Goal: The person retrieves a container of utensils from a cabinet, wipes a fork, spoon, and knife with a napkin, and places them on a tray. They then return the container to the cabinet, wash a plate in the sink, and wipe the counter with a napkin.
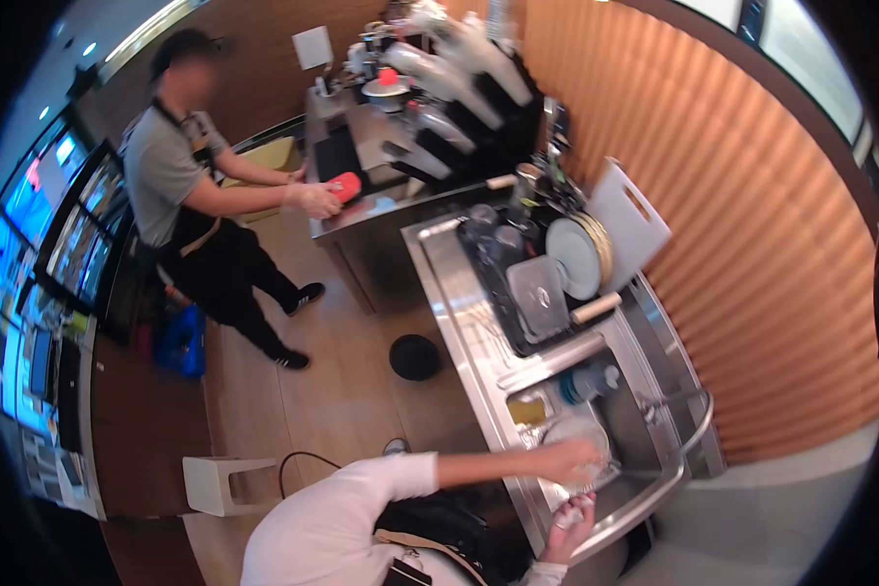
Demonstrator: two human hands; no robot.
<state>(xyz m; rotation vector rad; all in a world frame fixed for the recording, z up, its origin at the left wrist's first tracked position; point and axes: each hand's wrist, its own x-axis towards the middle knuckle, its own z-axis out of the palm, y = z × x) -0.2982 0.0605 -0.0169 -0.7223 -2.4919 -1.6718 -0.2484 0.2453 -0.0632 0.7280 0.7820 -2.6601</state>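
Over the metal sink (637, 363), my left hand (571, 461) reaches in from the left. It lies on or just above a pale round dish (578, 430), and its fingers are blurred. Nearer to me, by the sink's front edge, my right hand (570, 527) has its fingers curled around something small and whitish, which I cannot make out. A yellow sponge-like piece (528, 410) lies in the near left corner of the basin. Blue-green items (588, 383) sit at the basin's far end. The curved faucet (698, 430) arches over the right side.
A black drying tray (493, 293) holds plates (573, 256), a clear container (537, 296) and cups. Behind it leans a white cutting board (620, 223). A co-worker (181, 186) wipes a steel counter with a red cloth (344, 187). A white stool (210, 485) and black bin (414, 357) stand on the floor.
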